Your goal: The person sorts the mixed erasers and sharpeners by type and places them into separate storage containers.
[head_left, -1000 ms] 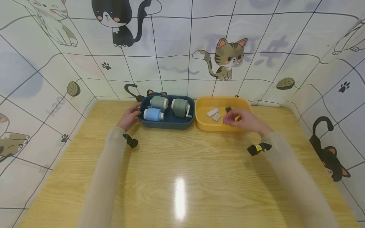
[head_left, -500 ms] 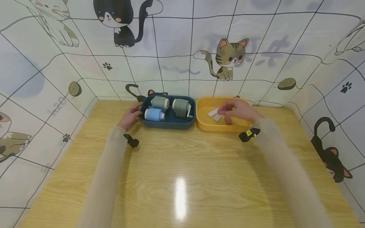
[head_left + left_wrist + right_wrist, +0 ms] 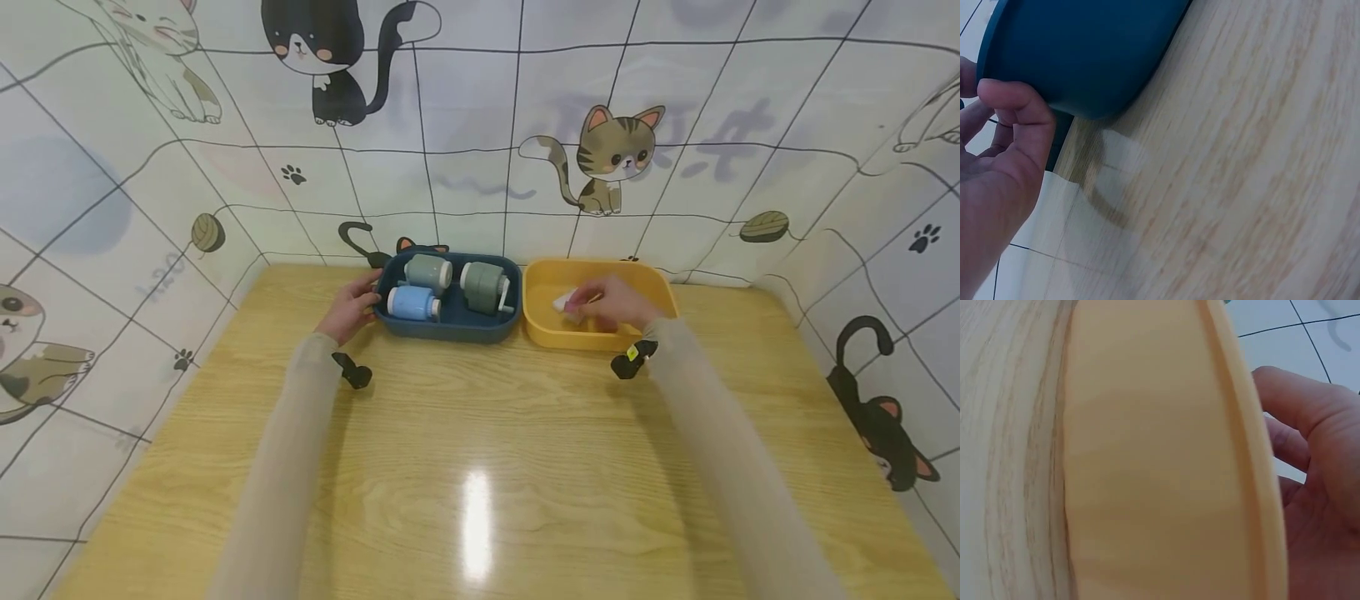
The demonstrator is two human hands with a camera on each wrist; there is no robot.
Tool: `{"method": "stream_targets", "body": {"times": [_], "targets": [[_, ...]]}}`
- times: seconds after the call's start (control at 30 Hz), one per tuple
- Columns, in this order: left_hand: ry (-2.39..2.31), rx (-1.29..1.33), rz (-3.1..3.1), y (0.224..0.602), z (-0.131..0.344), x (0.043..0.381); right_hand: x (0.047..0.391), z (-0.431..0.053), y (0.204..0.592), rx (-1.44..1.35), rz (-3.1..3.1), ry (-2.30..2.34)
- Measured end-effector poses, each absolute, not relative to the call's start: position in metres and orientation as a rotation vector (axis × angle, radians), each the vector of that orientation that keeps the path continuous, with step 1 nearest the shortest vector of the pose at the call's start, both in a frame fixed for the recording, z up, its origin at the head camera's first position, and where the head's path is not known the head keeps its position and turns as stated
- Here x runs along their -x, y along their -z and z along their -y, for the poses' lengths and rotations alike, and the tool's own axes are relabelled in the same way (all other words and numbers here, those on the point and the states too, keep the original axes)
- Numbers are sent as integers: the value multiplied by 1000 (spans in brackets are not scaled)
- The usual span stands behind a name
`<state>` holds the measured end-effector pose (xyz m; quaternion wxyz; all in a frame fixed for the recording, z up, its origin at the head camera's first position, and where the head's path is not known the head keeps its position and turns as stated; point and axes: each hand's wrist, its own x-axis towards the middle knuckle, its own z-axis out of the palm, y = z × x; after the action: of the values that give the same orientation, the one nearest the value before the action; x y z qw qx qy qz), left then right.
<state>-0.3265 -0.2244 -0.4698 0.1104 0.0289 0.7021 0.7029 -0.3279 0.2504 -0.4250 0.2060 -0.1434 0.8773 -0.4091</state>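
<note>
At the left end of the dark blue tray, my left hand grips the rim. The left wrist view shows thumb and fingers pinching that tray's edge. Inside lie a light blue pencil sharpener and two grey-green ones, one with a white crank. My right hand reaches into the yellow tray and pinches a small pink eraser beside a white eraser. A reddish block under that hand is mostly hidden. In the right wrist view, the yellow wall hides the fingertips.
Both trays stand side by side at the back of the wooden table, close to the cat-patterned backdrop. A small black wrist camera hangs at the right cuff, another at the left.
My right hand has moved left and lower inside the yellow tray, carrying the pink eraser to the white ones. My left hand keeps its place on the blue tray.
</note>
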Motion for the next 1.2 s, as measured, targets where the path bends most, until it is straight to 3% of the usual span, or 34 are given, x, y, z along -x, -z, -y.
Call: {"method": "stream_targets", "body": {"times": [0.9, 1.2], "targets": [[-2004, -60, -2093, 469, 236, 329, 313, -259, 408, 477, -2525, 1159], [-1615, -70, -2435, 458, 235, 323, 304, -265, 404, 563, -2654, 971]]}}
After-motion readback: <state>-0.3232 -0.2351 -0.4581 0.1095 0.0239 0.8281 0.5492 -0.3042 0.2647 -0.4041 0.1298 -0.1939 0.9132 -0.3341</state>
